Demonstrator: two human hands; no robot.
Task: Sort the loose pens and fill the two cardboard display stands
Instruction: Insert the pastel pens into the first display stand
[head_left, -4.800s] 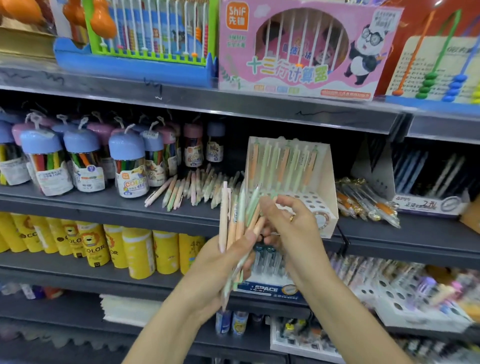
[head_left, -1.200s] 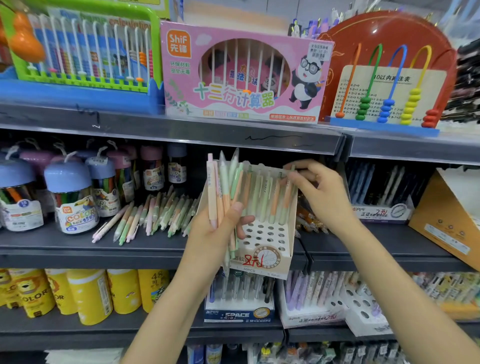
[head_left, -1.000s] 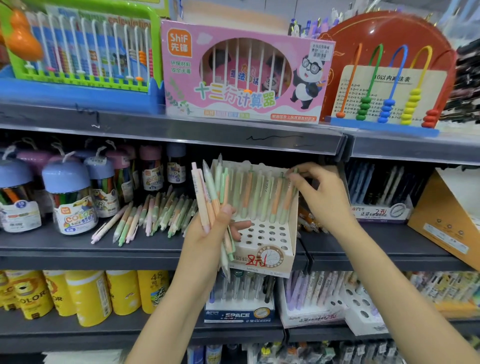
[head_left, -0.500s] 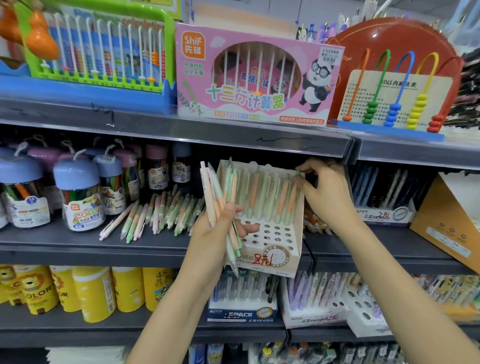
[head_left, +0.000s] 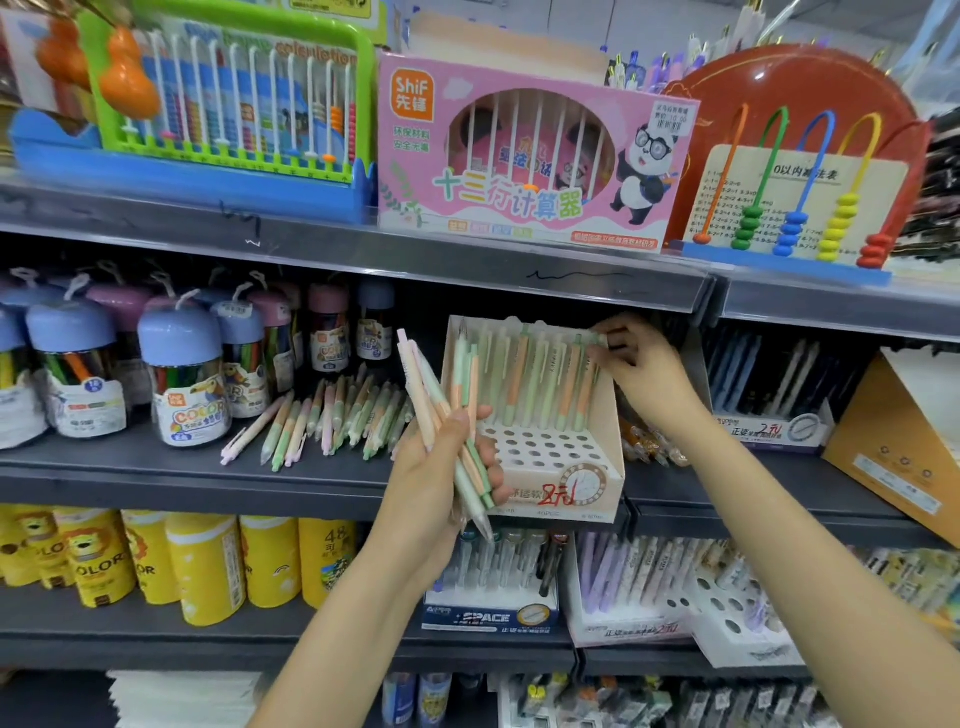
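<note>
A cream cardboard display stand (head_left: 561, 470) sits on the middle shelf, its back rows holding upright green and peach pens, its front holes bare. My left hand (head_left: 436, 467) grips a bundle of pastel pens (head_left: 447, 410) just left of the stand. My right hand (head_left: 641, 371) pinches the top of a green pen (head_left: 589, 340) at the stand's upper right corner. A pile of loose pens (head_left: 332, 418) lies on the shelf to the left of the stand.
Blue-lidded marker jars (head_left: 179, 374) stand left of the loose pens. A brown cardboard box (head_left: 898, 447) sits at the right. Abacus toys (head_left: 524, 156) fill the shelf above. Other pen stands (head_left: 491, 603) and yellow tubs (head_left: 208, 566) occupy the shelf below.
My left hand with the pen bundle has dropped slightly and tilted left. My right hand has stayed at the stand's upper right corner, its fingers now pinching a pen top.
</note>
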